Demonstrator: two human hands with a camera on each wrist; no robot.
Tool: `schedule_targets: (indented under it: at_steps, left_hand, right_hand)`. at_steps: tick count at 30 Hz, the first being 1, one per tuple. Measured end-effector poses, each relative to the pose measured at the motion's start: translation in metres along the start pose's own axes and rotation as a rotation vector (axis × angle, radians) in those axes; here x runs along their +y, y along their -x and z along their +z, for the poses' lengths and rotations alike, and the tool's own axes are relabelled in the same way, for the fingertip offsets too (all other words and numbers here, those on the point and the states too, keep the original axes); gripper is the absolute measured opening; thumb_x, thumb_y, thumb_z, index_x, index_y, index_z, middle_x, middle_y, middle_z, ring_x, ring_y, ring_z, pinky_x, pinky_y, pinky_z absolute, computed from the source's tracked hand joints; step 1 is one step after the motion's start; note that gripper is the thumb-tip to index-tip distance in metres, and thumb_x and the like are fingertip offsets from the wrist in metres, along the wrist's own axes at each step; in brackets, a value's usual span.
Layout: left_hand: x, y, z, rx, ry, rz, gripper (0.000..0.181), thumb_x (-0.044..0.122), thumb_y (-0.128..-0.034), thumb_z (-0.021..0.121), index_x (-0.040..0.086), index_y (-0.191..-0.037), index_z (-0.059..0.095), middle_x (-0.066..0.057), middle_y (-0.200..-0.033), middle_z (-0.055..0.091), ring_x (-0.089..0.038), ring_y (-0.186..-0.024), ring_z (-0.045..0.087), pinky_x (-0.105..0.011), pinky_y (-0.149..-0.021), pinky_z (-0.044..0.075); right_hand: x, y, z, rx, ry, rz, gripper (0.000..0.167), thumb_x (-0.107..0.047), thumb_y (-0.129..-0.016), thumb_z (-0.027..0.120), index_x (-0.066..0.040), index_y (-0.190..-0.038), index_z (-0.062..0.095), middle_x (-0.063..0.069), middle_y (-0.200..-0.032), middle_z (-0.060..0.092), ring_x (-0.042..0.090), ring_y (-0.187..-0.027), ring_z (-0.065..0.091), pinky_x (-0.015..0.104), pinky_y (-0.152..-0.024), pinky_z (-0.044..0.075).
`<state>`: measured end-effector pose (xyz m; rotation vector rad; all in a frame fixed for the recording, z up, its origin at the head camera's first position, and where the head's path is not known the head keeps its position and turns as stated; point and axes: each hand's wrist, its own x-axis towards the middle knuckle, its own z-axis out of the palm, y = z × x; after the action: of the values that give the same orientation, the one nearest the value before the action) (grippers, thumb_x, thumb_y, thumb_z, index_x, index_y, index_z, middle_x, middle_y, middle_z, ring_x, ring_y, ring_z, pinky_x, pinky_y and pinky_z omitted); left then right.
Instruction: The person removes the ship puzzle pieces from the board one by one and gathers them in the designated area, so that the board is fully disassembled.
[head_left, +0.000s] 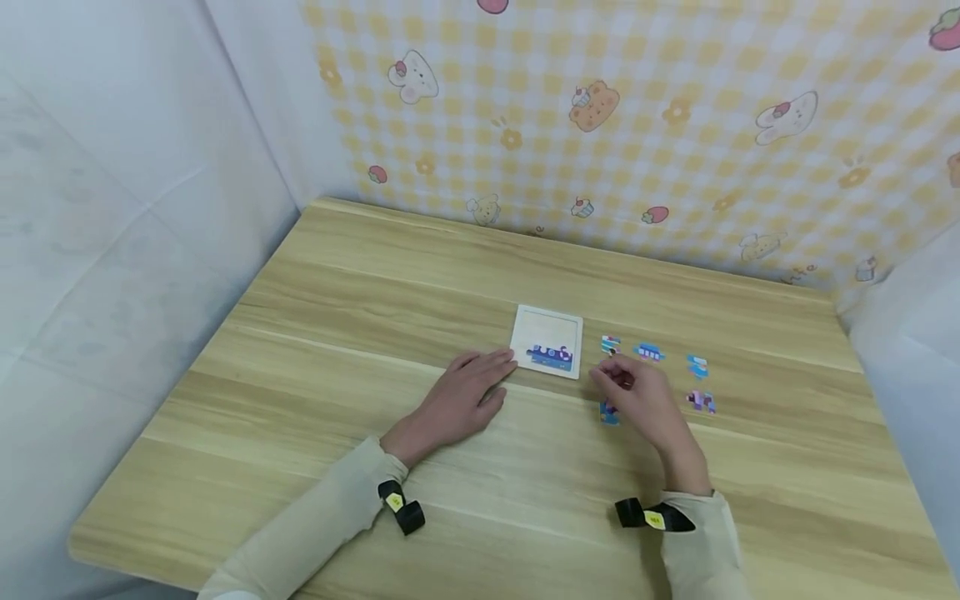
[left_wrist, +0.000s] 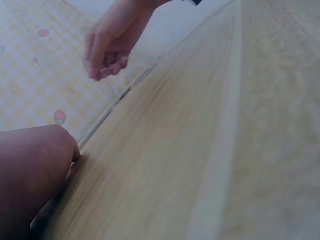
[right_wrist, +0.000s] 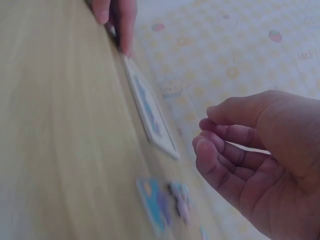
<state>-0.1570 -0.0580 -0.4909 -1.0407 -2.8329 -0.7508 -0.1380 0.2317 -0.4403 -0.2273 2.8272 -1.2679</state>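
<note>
A white square puzzle tray (head_left: 528, 321) lies on the wooden table, with joined blue and purple puzzle pieces (head_left: 551, 357) along its lower part. My left hand (head_left: 457, 404) lies flat, its fingertips touching the tray's left edge. Just right of the tray hovers my right hand (head_left: 637, 398), fingers loosely bent. In the right wrist view a gap shows between its thumb and fingers, with nothing held. Beneath it is a blue and purple puzzle piece (head_left: 609, 413); a striped piece (head_left: 610, 342) sits just beyond its fingertips, partly hidden.
Other loose pieces lie to the right: a blue one with white squares (head_left: 648, 352), a blue and white one (head_left: 697, 365) and a pink and purple one (head_left: 702, 402). A yellow checked cloth (head_left: 540, 108) hangs behind the table (head_left: 360, 292).
</note>
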Motion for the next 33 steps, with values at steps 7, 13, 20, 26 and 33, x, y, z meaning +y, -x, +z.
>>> schedule_targets:
  at_steps: [7,13,20,26,33]
  left_hand:
    - [-0.001,0.000,0.001,0.012,-0.008,0.007,0.046,0.027,-0.1019,0.050,0.011,-0.145,0.052,-0.002,-0.153,0.045,-0.015,-0.143,0.037,-0.040,-0.117,0.025]
    - [0.000,0.000,0.002,0.013,-0.013,0.022,0.046,0.027,-0.1019,0.050,0.011,-0.145,0.052,-0.002,-0.152,0.046,-0.015,-0.142,0.038,-0.040,-0.116,0.027]
    - [0.002,0.001,0.002,0.002,-0.016,0.001,0.047,0.027,-0.1026,0.049,0.012,-0.147,0.050,-0.001,-0.154,0.044,-0.013,-0.143,0.036,-0.041,-0.118,0.024]
    - [0.001,0.000,0.001,-0.001,-0.026,-0.006,0.047,0.028,-0.1026,0.049,0.013,-0.147,0.050,0.000,-0.154,0.043,-0.012,-0.144,0.035,-0.040,-0.118,0.024]
    - [0.001,-0.001,0.003,-0.023,-0.011,-0.017,0.047,0.029,-0.1033,0.047,0.014,-0.148,0.049,0.001,-0.155,0.042,-0.011,-0.145,0.033,-0.039,-0.119,0.022]
  right_hand:
    - [-0.020,-0.033,0.019,-0.042,-0.057,-0.076,0.023,-0.022,-0.100,0.062,-0.002,-0.105,0.072,0.010,-0.083,0.068,0.017,-0.068,0.061,0.025,-0.057,0.050]
    - [-0.031,-0.055,0.034,-0.059,-0.041,-0.060,0.021,-0.015,-0.099,0.061,0.001,-0.107,0.073,0.012,-0.085,0.069,0.021,-0.072,0.062,0.029,-0.063,0.051]
    - [-0.030,-0.064,0.045,-0.119,0.062,-0.023,0.029,-0.011,-0.092,0.070,0.003,-0.116,0.070,0.016,-0.104,0.063,0.026,-0.088,0.065,0.038,-0.073,0.055]
    - [-0.027,-0.065,0.044,-0.147,0.104,-0.047,0.034,-0.013,-0.087,0.076,0.003,-0.117,0.071,0.015,-0.101,0.061,0.023,-0.082,0.059,0.034,-0.070,0.052]
    - [-0.023,-0.065,0.045,-0.173,0.097,-0.025,0.030,-0.013,-0.088,0.076,-0.001,-0.116,0.073,0.014,-0.100,0.059,0.022,-0.082,0.055,0.031,-0.069,0.048]
